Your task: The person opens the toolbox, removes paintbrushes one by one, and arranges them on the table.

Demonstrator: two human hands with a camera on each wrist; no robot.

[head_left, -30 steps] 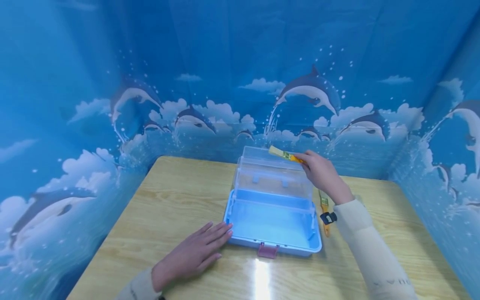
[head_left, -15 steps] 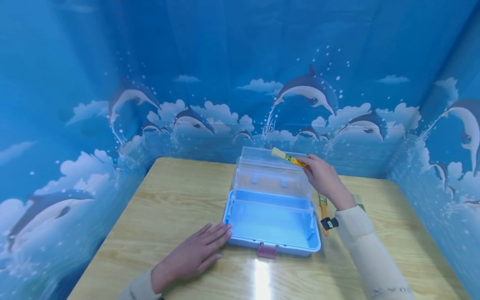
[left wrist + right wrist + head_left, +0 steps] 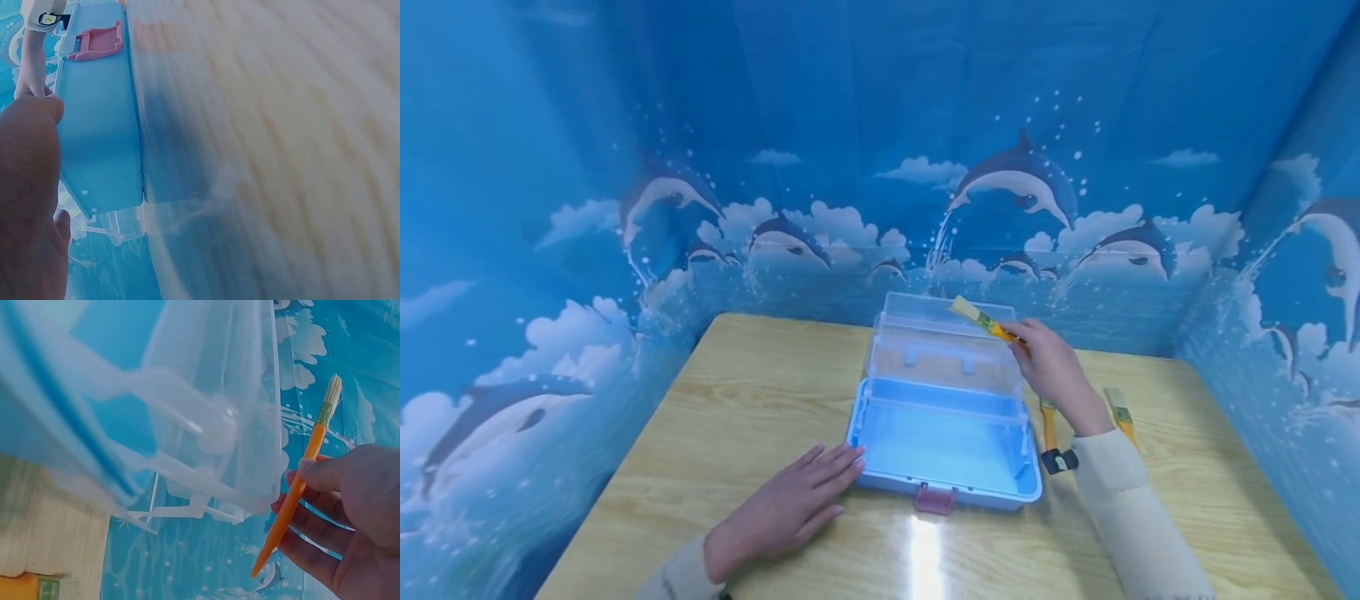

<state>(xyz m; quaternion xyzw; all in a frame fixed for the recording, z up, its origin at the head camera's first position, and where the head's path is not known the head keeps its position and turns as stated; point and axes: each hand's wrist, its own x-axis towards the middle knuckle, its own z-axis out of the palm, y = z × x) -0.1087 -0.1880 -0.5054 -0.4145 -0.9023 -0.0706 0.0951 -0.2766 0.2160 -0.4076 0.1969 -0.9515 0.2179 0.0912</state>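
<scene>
My right hand [image 3: 1054, 367] pinches a flat paintbrush [image 3: 987, 322] by its orange handle, with thumb against fingers. The pale bristles point up and to the left, in front of the raised clear trays [image 3: 947, 367] of a blue plastic storage box [image 3: 940, 450]. In the right wrist view, the paintbrush [image 3: 312, 449] is beside the clear trays, its handle end pointing down. My left hand [image 3: 790, 504] lies with extended fingers, its fingertips at the box's left front edge. The left wrist view shows the box's blue front wall [image 3: 100, 125] beyond part of this hand.
Two more orange-handled paintbrushes lie right of the box: one near brush [image 3: 1049, 427] partly behind my wrist strap [image 3: 1060, 461], and one farther right [image 3: 1121, 412], partly under my sleeve. A pink clasp [image 3: 935, 500] hangs at the box front. A dolphin-print curtain [image 3: 820, 167] surrounds the wooden table [image 3: 760, 375].
My right hand has moved slightly right and down with the paintbrush, which tilts more steeply. More of the far-right brush now shows beside my sleeve. My left hand has stayed put.
</scene>
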